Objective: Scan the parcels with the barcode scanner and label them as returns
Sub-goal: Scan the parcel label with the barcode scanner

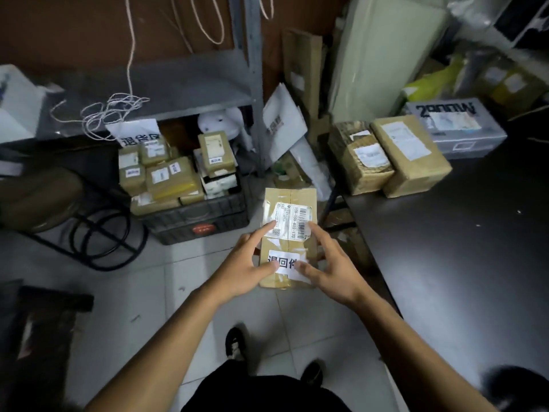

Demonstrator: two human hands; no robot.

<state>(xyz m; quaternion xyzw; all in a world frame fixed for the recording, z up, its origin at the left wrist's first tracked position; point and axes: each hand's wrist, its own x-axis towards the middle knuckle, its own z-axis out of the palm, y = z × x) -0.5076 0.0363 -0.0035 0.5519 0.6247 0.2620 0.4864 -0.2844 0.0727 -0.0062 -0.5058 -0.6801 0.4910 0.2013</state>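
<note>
A brown cardboard parcel hangs in the air over the tiled floor, held between both my hands. It carries a white shipping label with a barcode and, nearer me, a white return label with large black characters. My left hand grips the parcel's left side, its index finger lying on the shipping label and its thumb pressing the return label. My right hand grips the right side, with its index finger at the barcode and its thumb on the return label. I see no barcode scanner.
A dark crate on the floor ahead is piled with several labelled parcels. The dark table on the right bears two brown parcels and a grey box. A grey metal shelf with loose cord stands behind.
</note>
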